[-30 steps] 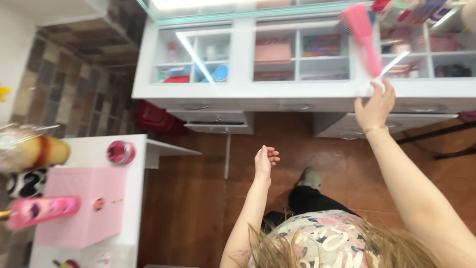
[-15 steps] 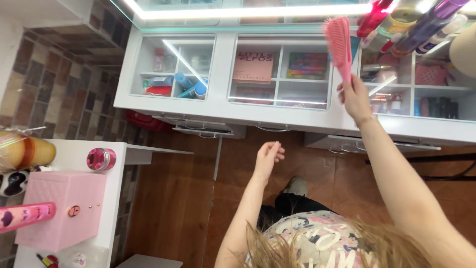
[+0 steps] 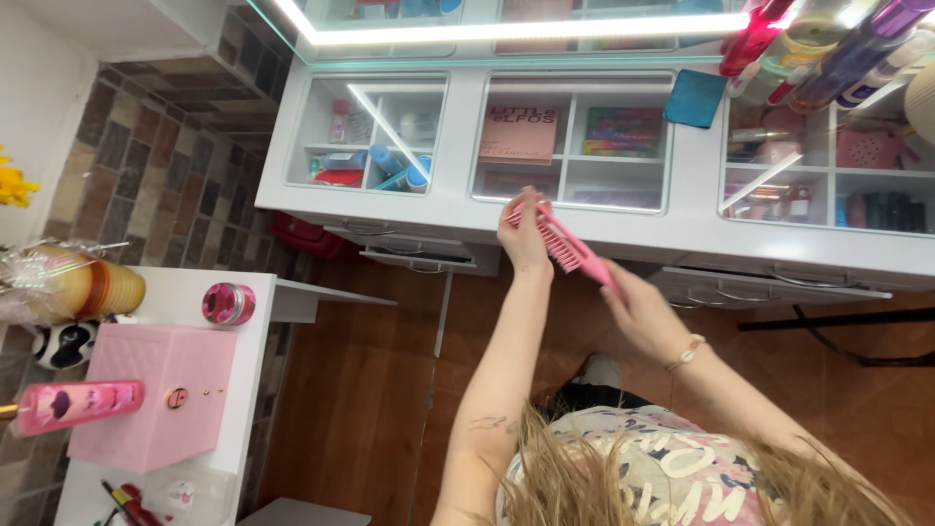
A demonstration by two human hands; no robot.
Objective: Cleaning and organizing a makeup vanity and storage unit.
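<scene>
Pink hairbrush (image 3: 573, 248): held in the air between both hands, in front of the white glass-topped counter (image 3: 623, 229); bristle head up and to the left, handle down and to the right.
Right hand (image 3: 645, 314): closed round the handle, carrying the brush.
Left hand (image 3: 526, 234): raised at the bristle head, fingers curled and touching it; whether it pinches the bristles or only rests on them I cannot tell.
Step in hand: judging by the fingers at the bristles, the brush head is being picked at or steadied while the other hand holds it.
Next move calls for: a firm hold on the handle, and light fingertip work at the bristles so the brush does not twist.
Around: loose blond hair (image 3: 555, 477) hangs below the arms; to the left, a white side table (image 3: 248, 370) carries a pink box (image 3: 146, 394) and a small pink jar (image 3: 228, 303).
</scene>
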